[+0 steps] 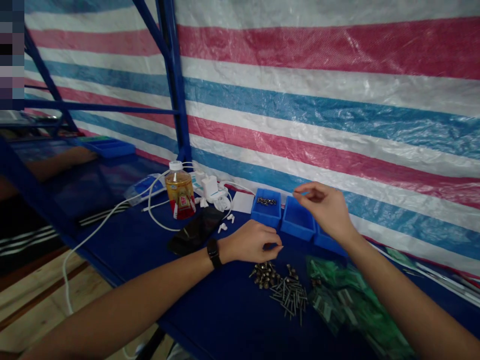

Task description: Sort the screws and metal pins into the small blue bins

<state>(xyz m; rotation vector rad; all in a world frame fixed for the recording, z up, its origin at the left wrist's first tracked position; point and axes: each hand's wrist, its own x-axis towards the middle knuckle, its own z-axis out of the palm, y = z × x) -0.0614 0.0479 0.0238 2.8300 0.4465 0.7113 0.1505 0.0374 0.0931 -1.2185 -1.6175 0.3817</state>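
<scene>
**Backdrop.** Striped tarpaulin point(337, 100) in red, white and blue hangs behind a blue steel frame point(174, 80) and closes off the far edge of the worktop, so the small items stand against it.

**Worktop** point(225, 320), covered in dark blue. Everything below lies on it.

**Green plastic bags** point(348, 305), crumpled, flat on the near right under the right forearm. Contents are blurred.

**Blue bins**, three in a row close to the tarpaulin, just beyond the hands and within easy reach of both.
- Left bin point(266, 214): a small cluster of dark metal pieces point(266, 201) at its back.
- Middle bin point(298, 222): nothing shows inside.
- Right bin point(327, 243): mostly hidden by the right wrist, so its inside cannot be told.

**Bottle** point(180, 192), upright with a white cap and a red label, holds amber liquid. It stands left of the bins.

**Black phone** point(197, 230), flat, just in front of the bottle.

**White charger** point(210, 187) with its cable point(112, 215), which loops off over the worktop's left edge. White earbuds point(223, 227) lie loose near it.

**Loose fasteners** point(288, 292), heaped in front of the bins. The long thin ones lie to the right and the short, headed ones to the left.

**Left hand** point(251, 242), with a black band on the wrist, is held low between the left bin and the heap. Its fingertips are drawn together, and whether a piece sits between them cannot be told.

**Right hand** point(326, 207) is raised above the middle bin, thumb and forefinger pinched narrow. Any piece in the pinch is too small to make out.
</scene>
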